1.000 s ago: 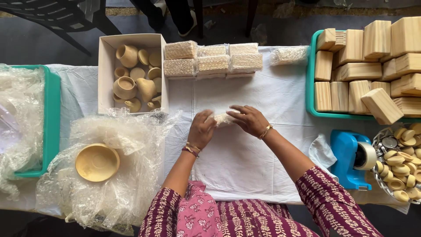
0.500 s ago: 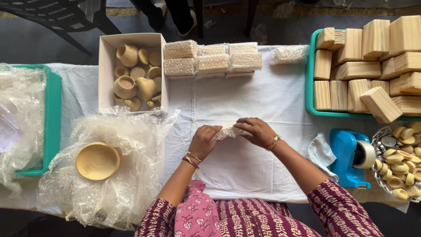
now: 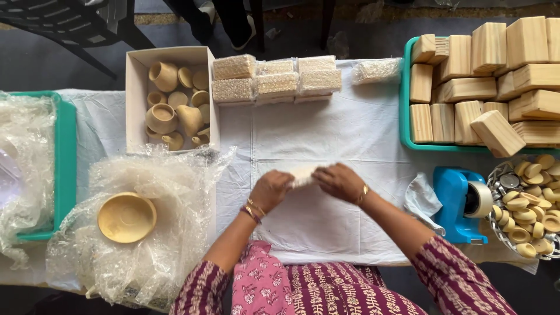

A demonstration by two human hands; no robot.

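Hands meet on the white-clothed surface (image 3: 350,134): left hand (image 3: 270,190) and right hand (image 3: 339,182) both clamp a small pale bubble-wrapped bundle (image 3: 303,173). Six bubble-wrapped rectangular packages (image 3: 275,79) sit stacked beyond.

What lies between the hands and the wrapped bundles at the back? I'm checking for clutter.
Only bare white cloth separates both hands' small wrapped piece from the wrapped bundles, in the head view.

On the counter (image 3: 350,128), a box of cups (image 3: 172,99) sits at the far left, with wrapped bundles (image 3: 274,79) just to its right. A tray of blocks (image 3: 496,87) fills the far right; nearer, a tape dispenser (image 3: 461,201) stands beside a basket of lids (image 3: 531,204). A bowl (image 3: 126,217) lies on bubble wrap (image 3: 175,233) at the near left.
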